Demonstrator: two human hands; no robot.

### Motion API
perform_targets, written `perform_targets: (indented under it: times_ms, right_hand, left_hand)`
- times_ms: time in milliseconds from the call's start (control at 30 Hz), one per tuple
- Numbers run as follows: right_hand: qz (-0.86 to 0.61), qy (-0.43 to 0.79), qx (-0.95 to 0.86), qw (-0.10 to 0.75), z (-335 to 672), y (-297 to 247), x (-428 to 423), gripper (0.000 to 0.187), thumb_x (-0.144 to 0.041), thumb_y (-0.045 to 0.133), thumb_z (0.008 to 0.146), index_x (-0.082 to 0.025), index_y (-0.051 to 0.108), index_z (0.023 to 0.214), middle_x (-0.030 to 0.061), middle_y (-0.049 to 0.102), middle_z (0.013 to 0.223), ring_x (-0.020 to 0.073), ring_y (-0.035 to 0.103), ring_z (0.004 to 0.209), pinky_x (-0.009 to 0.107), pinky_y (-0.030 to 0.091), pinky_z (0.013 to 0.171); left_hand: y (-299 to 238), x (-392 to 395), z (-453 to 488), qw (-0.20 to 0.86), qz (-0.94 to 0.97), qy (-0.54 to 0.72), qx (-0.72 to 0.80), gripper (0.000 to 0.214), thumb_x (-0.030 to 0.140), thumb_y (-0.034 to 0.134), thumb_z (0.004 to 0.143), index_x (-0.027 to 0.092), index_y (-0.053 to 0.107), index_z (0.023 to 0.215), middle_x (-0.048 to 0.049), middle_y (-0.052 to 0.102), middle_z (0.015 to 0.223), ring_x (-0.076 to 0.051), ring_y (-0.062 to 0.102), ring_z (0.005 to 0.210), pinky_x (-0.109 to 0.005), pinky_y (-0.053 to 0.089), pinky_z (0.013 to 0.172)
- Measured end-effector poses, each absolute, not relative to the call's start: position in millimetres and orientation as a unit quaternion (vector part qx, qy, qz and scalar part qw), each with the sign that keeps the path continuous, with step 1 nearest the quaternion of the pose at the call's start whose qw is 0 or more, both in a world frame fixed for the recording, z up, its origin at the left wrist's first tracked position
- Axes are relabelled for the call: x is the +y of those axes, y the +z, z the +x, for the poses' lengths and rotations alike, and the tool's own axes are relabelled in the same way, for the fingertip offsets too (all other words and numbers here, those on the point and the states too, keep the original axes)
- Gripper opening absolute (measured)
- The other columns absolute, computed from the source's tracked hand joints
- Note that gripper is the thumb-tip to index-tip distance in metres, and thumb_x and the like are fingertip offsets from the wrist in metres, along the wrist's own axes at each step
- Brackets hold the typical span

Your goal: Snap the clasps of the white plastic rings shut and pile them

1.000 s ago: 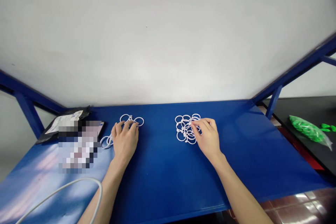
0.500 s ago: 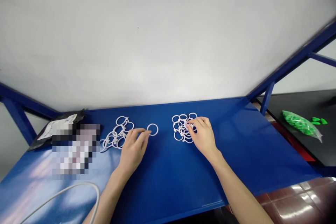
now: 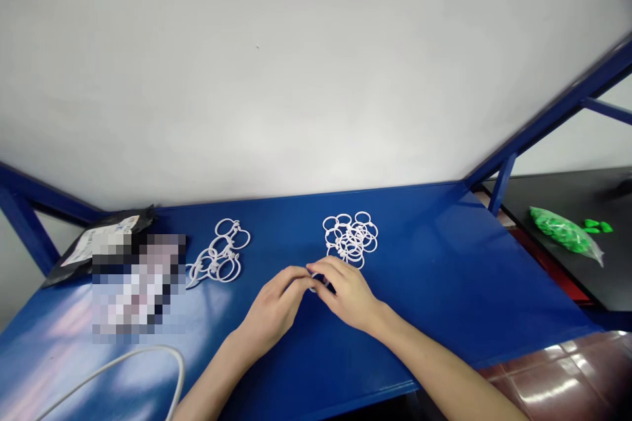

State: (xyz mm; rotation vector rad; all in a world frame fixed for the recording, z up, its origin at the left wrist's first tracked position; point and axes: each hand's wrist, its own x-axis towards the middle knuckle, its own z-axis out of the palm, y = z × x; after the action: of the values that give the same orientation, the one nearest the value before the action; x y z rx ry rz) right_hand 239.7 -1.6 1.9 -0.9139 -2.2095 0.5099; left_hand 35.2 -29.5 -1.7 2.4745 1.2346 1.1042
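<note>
On the blue table [image 3: 444, 289], just before a ring pile [image 3: 350, 240]: left hand [image 3: 274, 306] and right hand [image 3: 348, 293] both pinch one white ring [image 3: 315, 287], mostly hidden.

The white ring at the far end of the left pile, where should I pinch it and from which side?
Pinch the ring at its far arc, from above and the far side. It lies flat on the blue table and that arc juts clear, while its near edge meets the left pile, so pulling there would likely drag others.
</note>
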Motion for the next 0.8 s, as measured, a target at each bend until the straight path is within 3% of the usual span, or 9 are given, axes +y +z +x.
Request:
perform_targets:
  times_ms: [100,233,367,500,667,800]
  right_hand:
    - [-0.355,0.227,-0.834,0.356,238.3,-3.5,-3.2,0.017,-0.023,0.055,0.102,-0.022,0.068,0.113,0.0054,0.076,0.096,0.0187,0.072,0.085,0.032,0.059,0.075]
    - [-0.385,0.278,-0.79,0.387,238.6,-0.7,-3.3,0.014,-0.027,0.058,0.101,-0.022,0.071,0.101,0.0019,0.075,0.082,0.0154,0.069,0.07,0.028,0.056,0.069]
    - [-0.415,0.319,-0.743,0.416,237.4,5.2,-4.9,0.014,-0.029,0.062,0.1,-0.022,0.074,0.102,-0.0004,0.072,0.075,0.0122,0.061,0.057,0.025,0.05,0.057]
    - [-0.384,0.321,-0.752,0.429,236.3,4.4,-4.6,0.016,-0.031,0.062,0.101,-0.023,0.076,0.104,0.0017,0.074,0.083,0.0123,0.063,0.062,0.024,0.051,0.06]
    - [-0.333,0.284,-0.782,0.444,237.1,0.7,-1.5,0.016,-0.029,0.065,0.1,-0.026,0.077,0.109,0.0024,0.077,0.09,0.0147,0.067,0.077,0.028,0.054,0.072]
    - [-0.335,0.266,-0.785,0.448,238.1,2.4,-0.5,0.013,-0.027,0.066,0.1,-0.026,0.079,0.104,0.001,0.077,0.088,0.0139,0.067,0.076,0.027,0.053,0.072]
  left_hand:
    - [-1.0,-33.1,38.9,0.104,0.835,0.368,0.396,0.03,0.008,0.045,0.1,0.026,0.063,0.116,-0.0043,0.07,0.108,-0.012,0.072,0.096,-0.022,0.059,0.084]
    - [-3.1,-34.5,40.0,0.1,0.803,0.399,0.432,0.029,0.011,0.051,0.099,0.026,0.06,0.123,-0.006,0.069,0.116,-0.015,0.072,0.105,-0.025,0.059,0.089]
    - [-2.0,-33.3,39.4,0.149,0.756,0.419,0.479,0.023,0.021,0.061,0.096,0.024,0.061,0.119,-0.0042,0.072,0.106,-0.015,0.073,0.09,-0.025,0.061,0.079]
    - [-0.6,-31.0,39.0,0.211,0.736,0.42,0.487,0.011,0.024,0.062,0.097,0.024,0.066,0.107,0.0013,0.074,0.089,-0.012,0.07,0.074,-0.023,0.058,0.07]
    - [-1.5,-30.2,40.4,0.22,0.717,0.435,0.499,0.008,0.023,0.063,0.097,0.024,0.068,0.103,0.0026,0.075,0.087,-0.01,0.068,0.069,-0.02,0.056,0.067]
    - [-1.3,-31.0,41.6,0.185,0.733,0.453,0.472,0.007,0.019,0.064,0.097,0.024,0.067,0.102,0.0023,0.076,0.089,-0.01,0.068,0.071,-0.019,0.054,0.065]
